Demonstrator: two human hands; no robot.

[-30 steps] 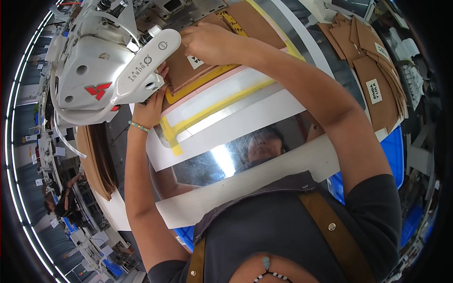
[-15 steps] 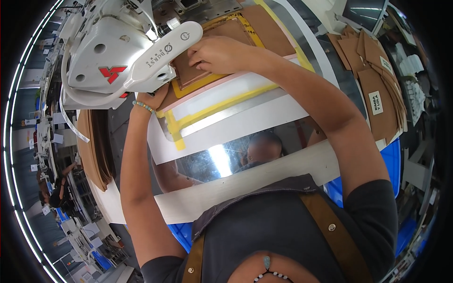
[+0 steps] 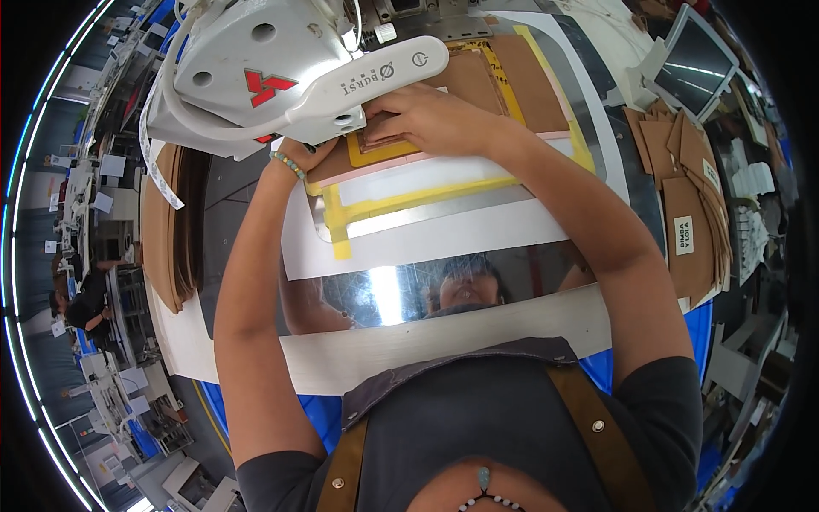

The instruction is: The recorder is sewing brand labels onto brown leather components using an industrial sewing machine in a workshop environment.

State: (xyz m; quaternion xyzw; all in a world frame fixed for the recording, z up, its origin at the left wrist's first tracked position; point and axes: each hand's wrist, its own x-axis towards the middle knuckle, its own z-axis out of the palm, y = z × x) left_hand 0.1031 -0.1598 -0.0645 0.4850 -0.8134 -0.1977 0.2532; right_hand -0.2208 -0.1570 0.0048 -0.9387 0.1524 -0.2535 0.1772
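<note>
My right hand (image 3: pixel 435 119) rests on a brown panel (image 3: pixel 467 84) inside a yellow frame (image 3: pixel 503 94), just right of the white machine head (image 3: pixel 230 77), its fingers bent and slightly apart. My left hand (image 3: pixel 311 154), with a beaded bracelet, is at the panel's left edge, mostly under the machine head, its fingers hidden. The yellow frame lies on a metal jig (image 3: pixel 375 222) edged with yellow tape, over a white sheet (image 3: pixel 426 243).
Stacks of brown panels stand at right (image 3: pixel 682 222) and left (image 3: pixel 171 230), with a monitor (image 3: pixel 691 60) at upper right. A mirrored strip (image 3: pixel 333 303) runs along the near side. Blue bins (image 3: pixel 695 333) sit below. A co-worker (image 3: pixel 81 299) works far left.
The whole view has shifted, putting the machine farther right and higher. Both hands stay at the panel; my right hand's fingers have reached closer under the machine's handle.
</note>
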